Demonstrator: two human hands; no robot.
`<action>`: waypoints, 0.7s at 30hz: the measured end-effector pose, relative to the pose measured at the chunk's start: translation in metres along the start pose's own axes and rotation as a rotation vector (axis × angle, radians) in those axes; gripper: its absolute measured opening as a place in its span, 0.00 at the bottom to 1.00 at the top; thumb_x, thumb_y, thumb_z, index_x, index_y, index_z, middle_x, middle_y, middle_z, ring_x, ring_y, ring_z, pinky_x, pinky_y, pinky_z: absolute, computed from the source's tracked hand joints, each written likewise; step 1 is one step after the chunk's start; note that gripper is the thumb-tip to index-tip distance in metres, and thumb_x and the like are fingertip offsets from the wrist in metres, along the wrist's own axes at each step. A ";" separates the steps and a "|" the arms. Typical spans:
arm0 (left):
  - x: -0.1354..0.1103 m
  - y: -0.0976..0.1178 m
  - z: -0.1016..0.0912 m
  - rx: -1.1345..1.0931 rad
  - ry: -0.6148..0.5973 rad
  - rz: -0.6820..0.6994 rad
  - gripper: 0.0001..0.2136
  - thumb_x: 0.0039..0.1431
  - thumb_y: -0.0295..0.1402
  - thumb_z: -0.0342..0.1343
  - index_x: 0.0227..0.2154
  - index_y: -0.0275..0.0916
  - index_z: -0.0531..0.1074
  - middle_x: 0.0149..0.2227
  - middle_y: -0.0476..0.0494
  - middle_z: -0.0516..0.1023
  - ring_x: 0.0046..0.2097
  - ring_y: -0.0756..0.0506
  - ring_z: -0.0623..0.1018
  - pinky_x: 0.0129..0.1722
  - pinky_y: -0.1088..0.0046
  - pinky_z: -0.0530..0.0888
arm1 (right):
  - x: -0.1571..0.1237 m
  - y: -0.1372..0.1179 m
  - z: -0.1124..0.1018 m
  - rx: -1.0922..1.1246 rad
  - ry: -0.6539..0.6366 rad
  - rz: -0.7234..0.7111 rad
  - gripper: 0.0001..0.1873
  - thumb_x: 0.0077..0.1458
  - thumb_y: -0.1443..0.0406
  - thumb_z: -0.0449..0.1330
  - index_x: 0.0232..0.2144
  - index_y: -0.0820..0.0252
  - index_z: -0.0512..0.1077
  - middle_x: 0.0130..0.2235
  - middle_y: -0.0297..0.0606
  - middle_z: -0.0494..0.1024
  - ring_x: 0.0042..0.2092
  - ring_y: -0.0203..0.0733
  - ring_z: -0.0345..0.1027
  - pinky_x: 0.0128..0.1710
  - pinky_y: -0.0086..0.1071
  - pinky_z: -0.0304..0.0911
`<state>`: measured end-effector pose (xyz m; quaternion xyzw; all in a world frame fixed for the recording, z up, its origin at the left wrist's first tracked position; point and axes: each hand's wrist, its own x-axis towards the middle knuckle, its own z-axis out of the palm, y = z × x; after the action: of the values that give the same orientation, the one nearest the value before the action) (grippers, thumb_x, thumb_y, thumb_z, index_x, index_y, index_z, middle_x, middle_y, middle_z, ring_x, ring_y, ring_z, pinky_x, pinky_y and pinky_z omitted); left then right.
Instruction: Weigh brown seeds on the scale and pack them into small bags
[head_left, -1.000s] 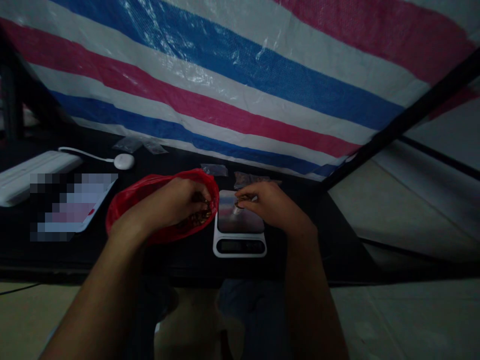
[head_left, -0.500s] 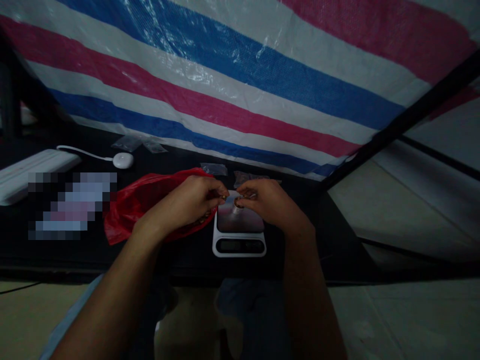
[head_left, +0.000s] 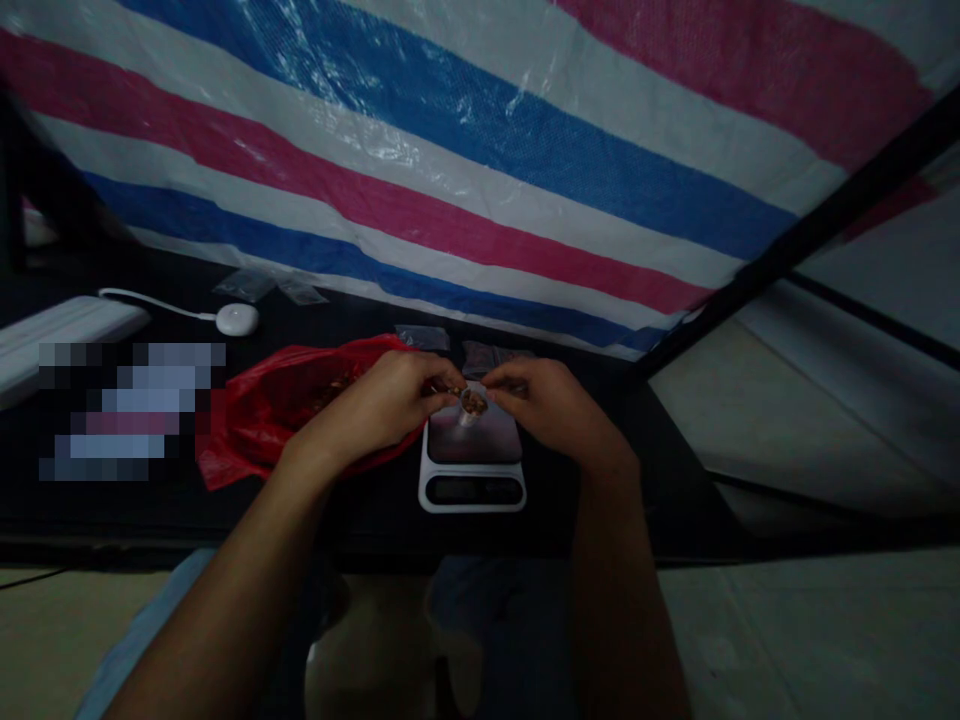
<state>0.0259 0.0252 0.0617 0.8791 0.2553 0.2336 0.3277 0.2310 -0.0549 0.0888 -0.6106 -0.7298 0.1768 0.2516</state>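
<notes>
A small clear cup [head_left: 471, 405] filled with brown nut-like pieces stands on the metal plate of a white kitchen scale [head_left: 472, 490]. At the cup's left rim, my left hand [head_left: 397, 395] is closed in a pinch on a small brown piece. My right hand [head_left: 544, 402] is at the cup's right rim, thumb and fingers curled close together. What these fingertips hold, if anything, is too small to make out. Left of the scale a red plastic bag [head_left: 262, 410] lies open with more brown pieces inside, partly hidden by my left forearm.
Small clear packets [head_left: 424, 337] lie behind the scale and toward the back left. A white power strip [head_left: 67, 340] and a round white plug [head_left: 237, 319] sit at the left, near a blurred-out patch. Striped sheeting [head_left: 450, 200] hangs behind the black table.
My right thumb has drawn back from over the cup, so its brown contents now show. My left fingertips have come closer to the cup's rim. The view has shifted slightly.
</notes>
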 end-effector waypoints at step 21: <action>-0.013 -0.017 -0.021 0.093 -0.021 -0.086 0.09 0.61 0.33 0.56 0.40 0.43 0.81 0.40 0.46 0.85 0.40 0.44 0.82 0.42 0.70 0.76 | -0.003 0.001 0.003 0.081 -0.041 0.039 0.09 0.62 0.71 0.61 0.38 0.60 0.82 0.41 0.40 0.86 0.42 0.41 0.79 0.43 0.32 0.69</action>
<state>-0.0013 0.0377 0.0611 0.8841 0.3000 0.1978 0.2988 0.2305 -0.0575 0.0858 -0.6105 -0.7148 0.2235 0.2577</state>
